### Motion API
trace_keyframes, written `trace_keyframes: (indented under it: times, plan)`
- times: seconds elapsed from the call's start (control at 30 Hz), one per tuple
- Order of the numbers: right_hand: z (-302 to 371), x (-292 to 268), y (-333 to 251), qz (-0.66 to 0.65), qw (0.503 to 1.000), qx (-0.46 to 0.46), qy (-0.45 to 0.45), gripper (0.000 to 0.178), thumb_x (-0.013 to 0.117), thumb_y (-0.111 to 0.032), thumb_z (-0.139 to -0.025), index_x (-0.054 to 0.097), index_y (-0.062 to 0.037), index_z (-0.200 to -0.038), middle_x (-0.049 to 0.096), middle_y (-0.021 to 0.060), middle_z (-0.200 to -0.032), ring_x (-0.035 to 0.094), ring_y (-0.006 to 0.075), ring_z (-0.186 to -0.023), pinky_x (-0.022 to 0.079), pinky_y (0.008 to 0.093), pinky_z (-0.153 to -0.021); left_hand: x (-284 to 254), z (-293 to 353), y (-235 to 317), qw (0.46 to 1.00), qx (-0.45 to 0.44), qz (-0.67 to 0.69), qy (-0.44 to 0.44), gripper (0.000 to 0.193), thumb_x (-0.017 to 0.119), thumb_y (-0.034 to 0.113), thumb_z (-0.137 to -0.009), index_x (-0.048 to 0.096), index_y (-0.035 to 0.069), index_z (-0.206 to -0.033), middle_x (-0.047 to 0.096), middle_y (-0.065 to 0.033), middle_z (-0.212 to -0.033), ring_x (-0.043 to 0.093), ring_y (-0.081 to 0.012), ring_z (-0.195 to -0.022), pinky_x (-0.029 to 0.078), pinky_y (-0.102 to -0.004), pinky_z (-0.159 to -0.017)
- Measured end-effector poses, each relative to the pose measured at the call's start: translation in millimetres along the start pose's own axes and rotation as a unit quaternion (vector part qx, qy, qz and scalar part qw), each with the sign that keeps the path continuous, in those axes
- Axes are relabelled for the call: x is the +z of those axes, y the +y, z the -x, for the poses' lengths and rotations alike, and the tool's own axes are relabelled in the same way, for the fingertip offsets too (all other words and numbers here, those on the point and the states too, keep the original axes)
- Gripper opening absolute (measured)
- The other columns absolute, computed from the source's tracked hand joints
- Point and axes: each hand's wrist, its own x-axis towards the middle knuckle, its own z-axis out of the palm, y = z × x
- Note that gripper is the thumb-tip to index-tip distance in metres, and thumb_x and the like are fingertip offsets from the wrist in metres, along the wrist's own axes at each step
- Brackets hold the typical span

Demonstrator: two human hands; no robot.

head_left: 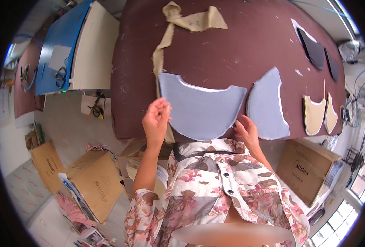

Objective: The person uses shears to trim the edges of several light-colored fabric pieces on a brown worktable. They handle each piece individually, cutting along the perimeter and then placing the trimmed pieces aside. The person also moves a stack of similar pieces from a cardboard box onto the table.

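Note:
A grey-blue fabric panel point(203, 109) with a curved white-edged neckline lies flat on the maroon padded table point(248, 45), right in front of me. My left hand point(156, 123) is at its left edge, fingers drawn together in a pinch; whatever is between the fingertips is too small to make out. At the lower right edge of the same panel, my right hand point(247, 131) rests with loosely bent fingers apart, close to or touching the rim. A second grey-blue fabric panel point(267, 107) lies just to the right of that hand.
A long beige cloth strip point(159, 55) runs down the table's left part. Black pieces point(312, 49) and beige pieces point(313, 115) lie at the right. Beyond the left edge stands a blue-topped cabinet point(52, 61) with scissors point(60, 77). Cardboard boxes point(96, 185) stand on the floor.

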Motion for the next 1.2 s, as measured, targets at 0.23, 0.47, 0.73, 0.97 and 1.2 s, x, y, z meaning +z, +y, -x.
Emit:
trace_keyframes:
  times: [0.23,0.47,0.73,0.97,1.2]
  plan:
    - [-36.0,19.3,-0.9,-0.113,0.993,-0.009,-0.041,0.064,0.070,-0.023,-0.076,0.042,0.0109,-0.123,0.061,0.0132,-0.090,0.059,0.0137,-0.074,0.053,0.0280,-0.060,10.3,34.1,-71.0,0.995,-0.073,0.002,0.063,0.027,0.061,0.006,-0.085,0.055,-0.002,-0.110,0.060,-0.0066,-0.092,0.059,-0.0089,-0.074,0.049,-0.0194,-0.055]
    - [-31.4,27.9,-40.5,-0.293,0.949,-0.076,-0.092,0.030,0.064,-0.015,-0.080,0.056,0.0030,-0.102,0.063,0.0082,-0.086,0.059,0.0138,-0.078,0.049,0.0285,-0.073,15.7,35.8,-75.8,0.992,-0.014,-0.050,0.112,0.026,0.057,0.008,-0.088,0.054,-0.001,-0.112,0.060,-0.0070,-0.086,0.054,-0.0068,-0.066,0.043,-0.0173,-0.048]
    - [32.1,-85.1,-35.0,-0.355,0.913,-0.181,-0.089,0.024,0.066,-0.012,-0.080,0.060,0.0000,-0.100,0.064,0.0059,-0.090,0.058,0.0118,-0.081,0.049,0.0281,-0.077,138.4,38.2,-36.6,0.992,-0.067,0.107,0.002,0.063,0.050,0.043,-0.091,0.027,0.007,-0.138,0.043,-0.0176,-0.129,0.045,-0.0257,-0.115,0.043,-0.0388,-0.085]
    - [12.9,-149.6,79.7,-0.563,0.804,-0.041,0.187,0.040,0.066,-0.014,-0.082,0.049,0.0011,-0.115,0.058,0.0100,-0.108,0.058,0.0171,-0.095,0.048,0.0302,-0.084,256.0,-11.8,-43.2,0.963,-0.056,-0.137,-0.224,0.058,0.071,0.033,-0.078,0.050,-0.001,-0.121,0.064,-0.0042,-0.084,0.058,-0.0095,-0.073,0.045,-0.0229,-0.059]
    - [2.6,-147.5,87.5,-0.614,0.768,0.014,0.180,0.043,0.067,-0.011,-0.081,0.048,0.0008,-0.117,0.058,0.0092,-0.110,0.056,0.0184,-0.099,0.046,0.0333,-0.088,289.1,-33.9,-47.4,0.915,0.130,-0.347,-0.158,0.054,0.075,0.045,-0.069,0.064,0.003,-0.101,0.062,-0.0029,-0.070,0.058,-0.0135,-0.062,0.048,-0.0300,-0.062]
